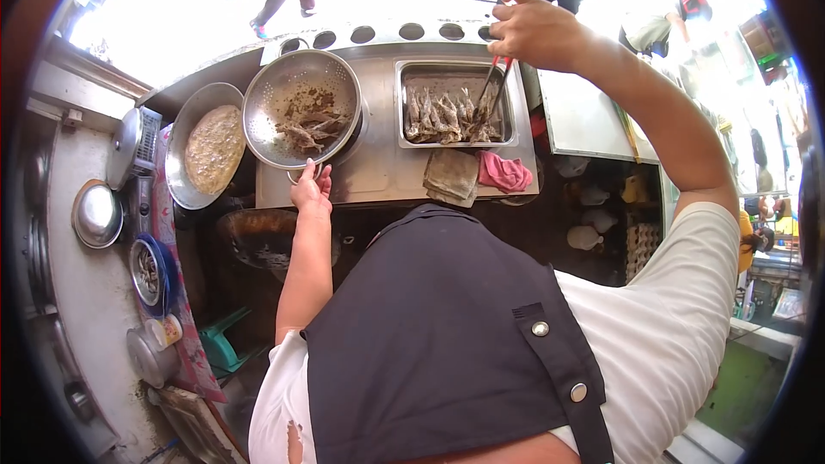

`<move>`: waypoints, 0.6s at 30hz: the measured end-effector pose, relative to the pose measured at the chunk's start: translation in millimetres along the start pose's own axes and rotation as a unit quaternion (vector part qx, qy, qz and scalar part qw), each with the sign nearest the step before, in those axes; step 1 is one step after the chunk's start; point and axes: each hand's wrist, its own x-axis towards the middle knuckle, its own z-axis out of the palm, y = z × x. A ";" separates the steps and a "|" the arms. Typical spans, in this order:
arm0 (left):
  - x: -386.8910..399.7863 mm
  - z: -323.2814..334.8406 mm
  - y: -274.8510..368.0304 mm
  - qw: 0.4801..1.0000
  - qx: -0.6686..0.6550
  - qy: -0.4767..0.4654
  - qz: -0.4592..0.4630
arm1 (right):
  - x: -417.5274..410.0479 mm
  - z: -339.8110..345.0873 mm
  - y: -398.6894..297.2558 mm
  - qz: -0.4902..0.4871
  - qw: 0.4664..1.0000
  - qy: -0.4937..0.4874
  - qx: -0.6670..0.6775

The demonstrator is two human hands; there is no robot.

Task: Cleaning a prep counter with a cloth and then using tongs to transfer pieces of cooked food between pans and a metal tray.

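Note:
My left hand (311,189) grips the near loop handle of a perforated metal colander (264,96), which is tilted and holds several fried fish (303,136) and brown crumbs. My right hand (525,29) is closed around tongs (495,87) with red on the handles; their tips reach among the fish at the right side of a rectangular steel tray (459,144). Several browned fish (445,116) stand side by side in that tray. Whether the tips pinch a fish cannot be told.
A pan of bubbling oil (216,148) stands left of the colander. A folded brown cloth (450,177) and a pink cloth (506,172) lie at the steel counter's (380,174) near edge. A blackened wok (258,238) sits below. People are beyond the counter.

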 end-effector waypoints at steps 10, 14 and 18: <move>-0.1 0.1 -0.7 1.000 0.008 0.005 0.006 | 23.4 37.1 -13.5 -0.019 0.997 0.066 -0.033; 2.4 -0.6 -1.2 1.000 0.006 0.001 0.003 | 9.6 30.5 -1.6 0.032 0.997 0.076 -0.002; 3.6 -1.6 -0.7 1.000 0.000 0.007 -0.001 | -5.3 16.8 7.2 0.141 0.989 0.040 0.026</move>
